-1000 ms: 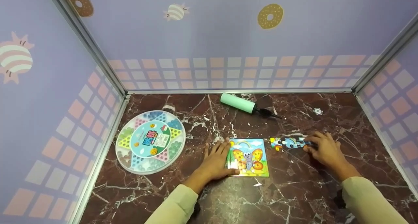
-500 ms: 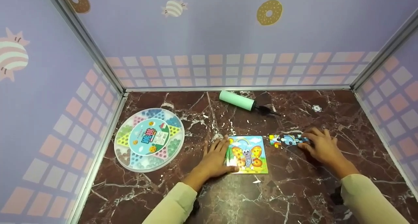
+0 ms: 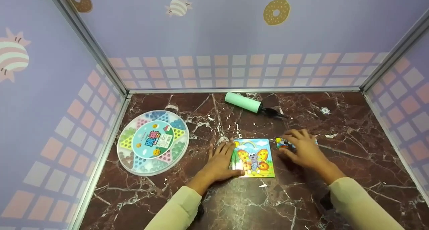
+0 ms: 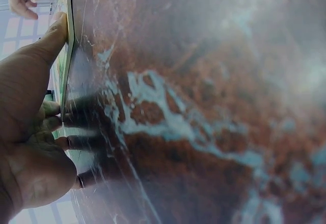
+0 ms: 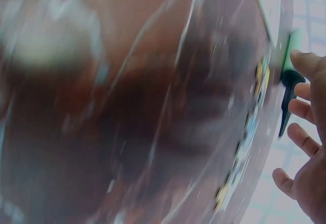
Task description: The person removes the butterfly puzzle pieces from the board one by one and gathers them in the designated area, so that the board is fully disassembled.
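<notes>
A square butterfly jigsaw puzzle [image 3: 259,158] lies flat on the dark marbled table. My left hand [image 3: 218,165] rests along its left side, with the thumb on the lower left corner; the left wrist view shows that thumb [image 4: 57,33] against the board's edge. Just right of the puzzle, a row of loose jigsaw pieces [image 3: 281,143] lies partly hidden under my right hand [image 3: 305,153]. From the right wrist, these pieces [image 5: 248,132] sit on the table, apart from the loosely bent, spread fingers. The right hand holds nothing that I can see.
A round Chinese checkers set [image 3: 153,142] with marbles lies at the left. Behind the puzzle is a mint-green hand pump [image 3: 243,102] with a black nozzle. A small white round disc [image 3: 325,110] lies at the back right. Patterned walls [image 3: 214,39] enclose the table.
My right hand has left the right end of the row of pieces and shifted left, over its middle. The left hand stays on the puzzle.
</notes>
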Demonstrator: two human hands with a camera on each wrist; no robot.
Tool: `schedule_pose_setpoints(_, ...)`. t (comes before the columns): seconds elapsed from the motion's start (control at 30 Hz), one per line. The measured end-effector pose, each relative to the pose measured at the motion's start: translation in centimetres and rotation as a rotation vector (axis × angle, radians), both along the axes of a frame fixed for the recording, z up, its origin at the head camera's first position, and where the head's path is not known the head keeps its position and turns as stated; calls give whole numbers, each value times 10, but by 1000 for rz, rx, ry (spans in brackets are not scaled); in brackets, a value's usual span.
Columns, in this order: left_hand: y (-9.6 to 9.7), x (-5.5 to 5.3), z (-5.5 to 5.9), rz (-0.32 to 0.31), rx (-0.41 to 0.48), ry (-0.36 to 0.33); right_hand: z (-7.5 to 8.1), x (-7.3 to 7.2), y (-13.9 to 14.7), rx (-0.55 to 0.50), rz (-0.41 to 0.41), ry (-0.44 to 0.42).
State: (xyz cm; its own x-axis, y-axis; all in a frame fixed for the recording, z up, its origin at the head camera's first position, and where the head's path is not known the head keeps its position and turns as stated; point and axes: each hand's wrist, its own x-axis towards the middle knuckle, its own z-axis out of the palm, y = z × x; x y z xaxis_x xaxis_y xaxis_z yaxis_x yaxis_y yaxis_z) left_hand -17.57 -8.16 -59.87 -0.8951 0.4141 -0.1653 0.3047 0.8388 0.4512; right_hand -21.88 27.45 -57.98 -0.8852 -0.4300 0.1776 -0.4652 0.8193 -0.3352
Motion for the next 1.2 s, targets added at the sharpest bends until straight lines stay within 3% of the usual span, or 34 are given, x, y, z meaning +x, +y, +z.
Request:
schedule_pose_setpoints(0.6,-1,-1,-2,-4,-1,-18,-11,12,-95,27,190,-11)
schedule_pose_setpoints(1.2,0,-1,0,-4,-24,-15,-20,13,-131,40,250,-37)
